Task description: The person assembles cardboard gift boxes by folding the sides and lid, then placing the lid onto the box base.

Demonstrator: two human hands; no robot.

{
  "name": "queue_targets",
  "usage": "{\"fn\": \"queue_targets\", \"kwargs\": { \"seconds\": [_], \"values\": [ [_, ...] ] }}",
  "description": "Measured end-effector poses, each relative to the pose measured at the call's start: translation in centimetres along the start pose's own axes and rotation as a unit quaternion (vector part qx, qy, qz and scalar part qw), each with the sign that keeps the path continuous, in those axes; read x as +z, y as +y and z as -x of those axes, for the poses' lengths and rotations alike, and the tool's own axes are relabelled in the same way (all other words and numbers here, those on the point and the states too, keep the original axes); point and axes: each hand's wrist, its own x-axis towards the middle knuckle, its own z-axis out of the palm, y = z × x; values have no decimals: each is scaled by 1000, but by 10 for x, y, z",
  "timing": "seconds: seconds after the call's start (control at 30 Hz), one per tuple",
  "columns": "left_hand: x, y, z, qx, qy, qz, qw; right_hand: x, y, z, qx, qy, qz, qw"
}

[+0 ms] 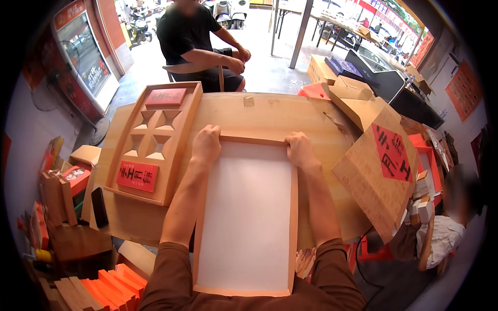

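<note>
A shallow rectangular cardboard box lid (246,207) with a white inside lies open side up, reaching from the table back against my body. Its far left corner is gripped by my left hand (206,144), fingers curled over the edge. My right hand (299,149) holds the far right corner in the same way. Left of my left arm rests a brown cardboard tray box (127,155) with several star-shaped recesses. A red card packet (166,97) sits at its far end and a red printed packet (137,176) at its near end.
The wooden table (228,111) carries a black phone (99,207) at its left edge. A large brown box with a red label (376,171) leans over the right side. Orange and brown box pieces (111,287) stand at lower left. One person (189,44) sits beyond the table, another (443,238) at right.
</note>
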Motion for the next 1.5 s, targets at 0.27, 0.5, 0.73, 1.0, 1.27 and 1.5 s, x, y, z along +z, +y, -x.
{"fn": "queue_targets", "kwargs": {
  "seconds": [0.27, 0.5, 0.73, 1.0, 1.27, 1.5],
  "values": [
    [10, -1, 0, -5, 21, 31, 999, -16, -4, -1, 43, -68, -3, 997],
    [0, 12, 0, -50, 4, 48, 998, -33, -9, -2, 82, -119, 17, 989],
    [1, -1, -3, 8, 13, 63, 998, -30, -1, -3, 74, -80, -56, 992],
    [-7, 14, -4, 5, 45, 69, 997, -17, 10, 2, -20, 28, 42, 998],
    [-25, 30, -2, 34, 53, 58, 996, -13, -21, -3, -5, -29, -19, 999],
    [-23, 26, 0, 28, -35, 54, 998, -5, -27, -3, -14, 0, -121, 993]
  ]
}}
